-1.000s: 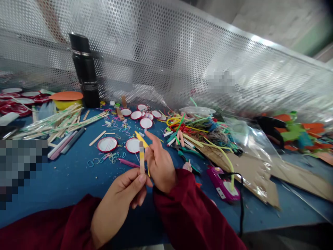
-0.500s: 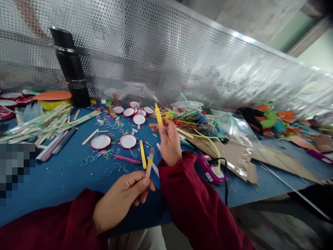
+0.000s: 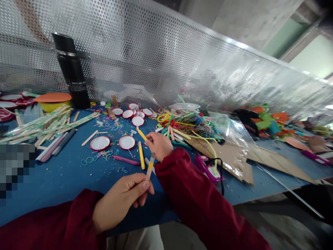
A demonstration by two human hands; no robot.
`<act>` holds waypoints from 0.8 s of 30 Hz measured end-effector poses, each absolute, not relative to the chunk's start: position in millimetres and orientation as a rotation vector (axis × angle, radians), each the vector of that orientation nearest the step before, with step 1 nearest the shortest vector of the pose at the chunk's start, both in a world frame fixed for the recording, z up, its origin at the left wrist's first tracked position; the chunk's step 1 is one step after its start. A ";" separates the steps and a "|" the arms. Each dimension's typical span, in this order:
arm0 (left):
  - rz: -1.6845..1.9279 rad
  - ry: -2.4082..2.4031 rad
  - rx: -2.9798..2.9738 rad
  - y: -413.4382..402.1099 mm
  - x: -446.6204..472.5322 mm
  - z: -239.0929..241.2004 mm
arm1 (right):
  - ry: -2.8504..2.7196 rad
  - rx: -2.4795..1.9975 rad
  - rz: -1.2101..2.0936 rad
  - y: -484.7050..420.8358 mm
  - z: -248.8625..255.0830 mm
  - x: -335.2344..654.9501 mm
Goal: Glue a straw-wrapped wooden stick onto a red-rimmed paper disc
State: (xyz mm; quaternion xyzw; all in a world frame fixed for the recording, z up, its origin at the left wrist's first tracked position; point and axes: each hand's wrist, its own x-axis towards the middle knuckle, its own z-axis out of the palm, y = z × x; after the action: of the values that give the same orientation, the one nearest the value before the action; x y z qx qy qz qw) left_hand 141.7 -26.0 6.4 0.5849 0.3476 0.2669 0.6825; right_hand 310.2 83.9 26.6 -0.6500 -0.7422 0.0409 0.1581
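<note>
My left hand (image 3: 125, 198), low in the middle, pinches a wooden craft stick (image 3: 150, 170) between thumb and fingers. The stick points upward, with a grey tip and a yellow band below it. Further forward, my right hand (image 3: 160, 144) is closed around a yellow marker (image 3: 142, 133), whose narrow end points up and to the left. Between the hands, another yellow marker-like piece (image 3: 141, 155) lies on the blue table, beside a purple marker (image 3: 126, 160). Round white discs with red rims, such as the one (image 3: 126, 142) left of my right hand, lie close by.
A black bottle (image 3: 73, 76) stands against the perforated metal screen (image 3: 161, 59). Wrapped sticks (image 3: 57, 123) and markers lie on the left. To the right are tangled cords (image 3: 197, 123), cardboard (image 3: 231, 156) and a purple device (image 3: 208, 168) with a black cable.
My right hand has moved down and left with the yellow marker, which has turned from upright to a leftward tilt. My left hand holds the stick almost in place.
</note>
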 end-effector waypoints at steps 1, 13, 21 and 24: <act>0.597 0.782 1.312 -26.2 141.7 6.6 | -2.125 -1.923 0.114 88.4 26.6 307.7; 0.601 0.797 1.301 -24.6 141.7 6.1 | -2.108 -2.128 -0.044 98.3 15.7 302.3; 0.626 0.806 1.301 -22.3 141.2 6.0 | -2.159 -2.111 -0.042 96.8 17.1 298.7; 0.711 0.880 1.257 -19.9 139.6 7.1 | -2.131 -2.089 -0.066 88.3 29.0 305.3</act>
State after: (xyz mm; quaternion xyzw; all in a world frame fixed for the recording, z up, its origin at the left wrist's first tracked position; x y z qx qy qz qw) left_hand 139.6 -19.9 7.1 0.5561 0.3893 0.3147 0.6635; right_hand 305.3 88.3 29.0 -0.6977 -0.7117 -0.0221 0.0780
